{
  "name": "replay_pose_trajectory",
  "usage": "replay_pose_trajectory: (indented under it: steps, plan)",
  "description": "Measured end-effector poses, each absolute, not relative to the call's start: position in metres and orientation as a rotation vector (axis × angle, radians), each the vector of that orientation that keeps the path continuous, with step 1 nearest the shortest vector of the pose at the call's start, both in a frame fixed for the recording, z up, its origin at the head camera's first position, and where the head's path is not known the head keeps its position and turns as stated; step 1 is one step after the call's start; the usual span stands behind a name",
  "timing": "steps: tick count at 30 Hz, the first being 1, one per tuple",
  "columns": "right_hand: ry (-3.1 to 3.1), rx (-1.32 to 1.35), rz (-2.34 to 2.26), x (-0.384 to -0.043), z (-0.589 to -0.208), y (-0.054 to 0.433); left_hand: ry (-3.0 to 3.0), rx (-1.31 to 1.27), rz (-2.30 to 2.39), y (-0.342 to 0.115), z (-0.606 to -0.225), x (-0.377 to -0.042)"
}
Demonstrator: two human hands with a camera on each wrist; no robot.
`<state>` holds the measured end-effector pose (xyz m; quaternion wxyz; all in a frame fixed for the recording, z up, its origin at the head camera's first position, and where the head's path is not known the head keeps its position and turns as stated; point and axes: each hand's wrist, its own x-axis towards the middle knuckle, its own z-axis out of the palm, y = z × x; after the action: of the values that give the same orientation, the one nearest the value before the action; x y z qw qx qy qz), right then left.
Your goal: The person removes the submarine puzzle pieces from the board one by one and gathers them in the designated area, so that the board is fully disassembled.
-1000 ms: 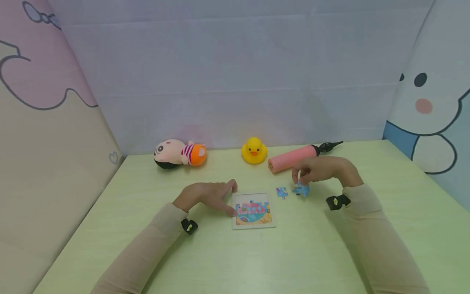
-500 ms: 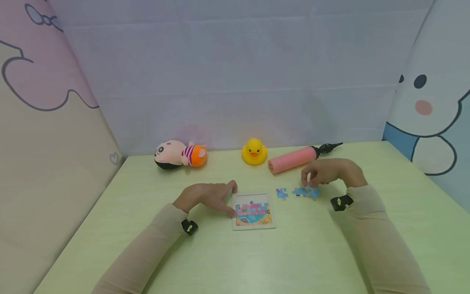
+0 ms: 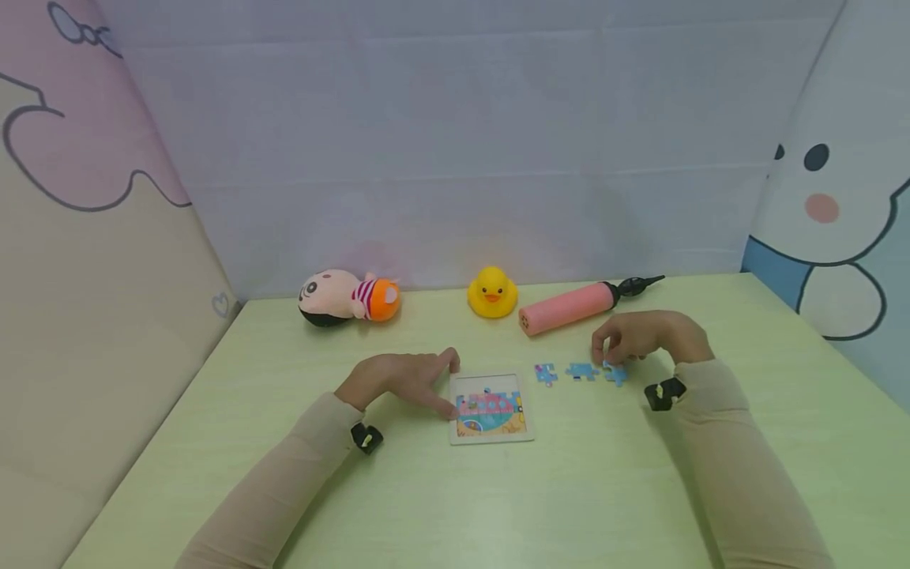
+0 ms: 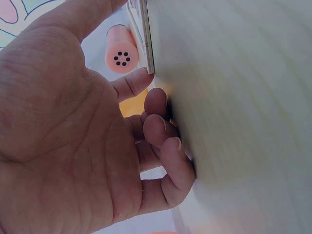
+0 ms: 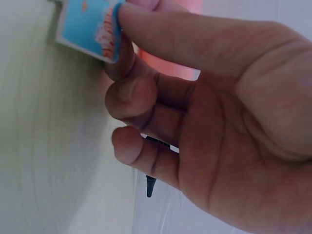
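Note:
A square jigsaw puzzle board (image 3: pixel 490 435) lies mid-table, its lower part filled with a pink and teal picture and its top strip bare. My left hand (image 3: pixel 408 379) rests at its left side, thumb on the left edge and index fingertip at the upper-left corner. In the left wrist view, the other fingers of that hand (image 4: pixel 83 126) bend loosely against the table. My right hand (image 3: pixel 633 336) pinches a blue puzzle piece (image 3: pixel 615 374) between thumb and index finger; orange-and-white markings show on this piece (image 5: pixel 92 29) in the right wrist view.
Two more blue puzzle pieces lie between board and right hand: one with a pink spot (image 3: pixel 546 374) and a wider one (image 3: pixel 583 371). Along the back sit a doll (image 3: pixel 348 297), a yellow rubber duck (image 3: pixel 492 293) and a pink hand pump (image 3: pixel 569 307) with a black nozzle.
My right hand has moved right with its puzzle piece, away from the wider piece, which now lies apart from it. The left hand and board have stayed put.

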<state>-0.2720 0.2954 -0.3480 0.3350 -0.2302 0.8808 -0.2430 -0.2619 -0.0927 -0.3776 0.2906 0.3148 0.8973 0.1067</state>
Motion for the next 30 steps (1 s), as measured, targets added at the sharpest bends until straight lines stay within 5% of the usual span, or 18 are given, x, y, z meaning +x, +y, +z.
replay_pose_trajectory:
  steps: [30]
  plan:
    - [2.331,-0.578,-0.617,-0.2744,-0.3514,0.2971,2.391,0.834,0.297,-0.0932,-0.3793,-0.2634]
